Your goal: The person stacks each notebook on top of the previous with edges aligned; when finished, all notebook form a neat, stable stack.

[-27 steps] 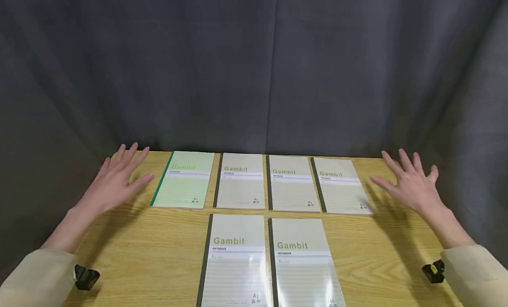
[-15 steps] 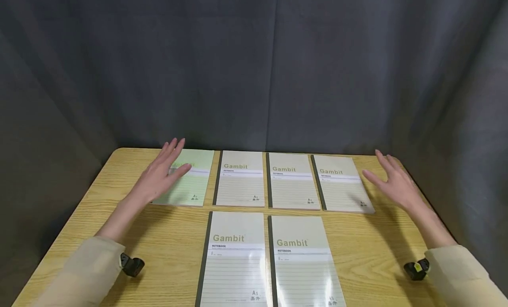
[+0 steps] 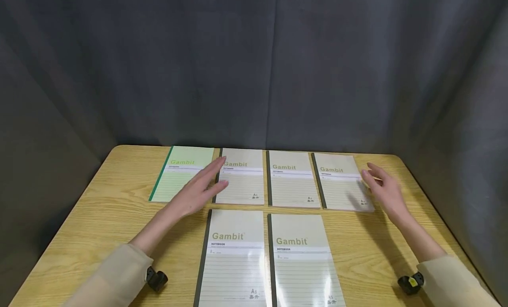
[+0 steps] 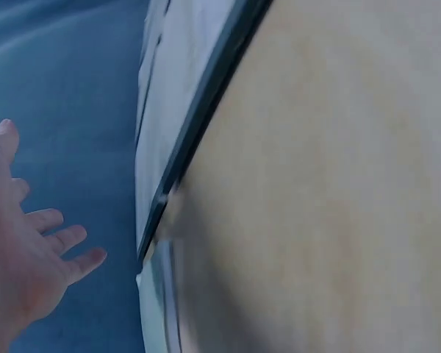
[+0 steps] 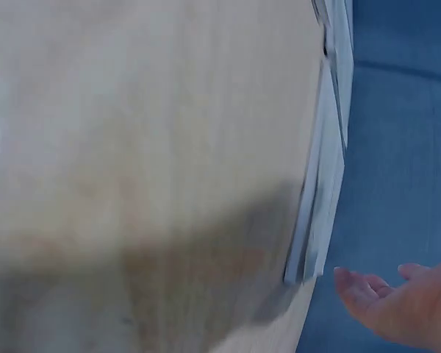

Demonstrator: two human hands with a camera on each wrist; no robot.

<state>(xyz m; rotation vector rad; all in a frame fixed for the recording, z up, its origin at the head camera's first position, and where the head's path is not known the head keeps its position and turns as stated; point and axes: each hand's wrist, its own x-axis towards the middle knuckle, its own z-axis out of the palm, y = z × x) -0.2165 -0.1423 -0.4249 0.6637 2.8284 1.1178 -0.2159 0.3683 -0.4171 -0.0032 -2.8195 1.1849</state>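
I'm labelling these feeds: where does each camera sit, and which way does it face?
Head: worn on the head, facing forward and down at six pale rectangular paper notebooks on a brown wooden table; the left hand, right hand and cream fabric sleeves show.
Left wrist: on that wrist, facing across the table, picture sideways; only the left hand shows.
Right wrist: on that wrist, facing likewise; only the right hand shows.
Both wrist views share the table, notebook edges and the dark fabric curtain.

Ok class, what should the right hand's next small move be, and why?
Probably lower the right hand onto the rightmost back-row Gambit notebook, at its right edge: that notebook lies nearest, the hand holds nothing, and the right wrist view shows its fingertips apart from the notebook.
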